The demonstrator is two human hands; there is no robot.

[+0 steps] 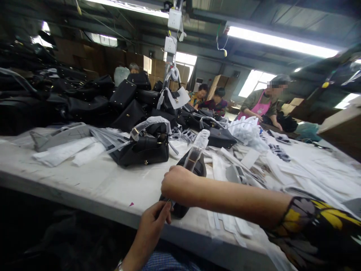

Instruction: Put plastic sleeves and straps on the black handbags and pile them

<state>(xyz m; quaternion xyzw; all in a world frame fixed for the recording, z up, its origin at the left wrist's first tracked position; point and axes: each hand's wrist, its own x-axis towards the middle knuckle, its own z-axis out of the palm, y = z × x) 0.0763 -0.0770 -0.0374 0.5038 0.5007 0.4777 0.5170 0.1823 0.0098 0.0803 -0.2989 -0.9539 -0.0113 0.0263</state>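
White tabletop (pixel 93 190) carrying a black leather-look handbag (pixel 146 151) with plastic-wrapped handle (pixel 152 121). Left of this handbag lie white sheets (pixel 66 152); in front, a triangular magenta scrap (pixel 131 204); behind, heaped black bags (pixel 124 96); right, another black bag (pixel 201 166), then scattered white strips (pixel 250 159).

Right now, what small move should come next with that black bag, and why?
Perhaps steady the bag with the right hand: it lies over the bag, while the left hand has its fingertips at the near end, by the edge of the table. What they hold is hidden.
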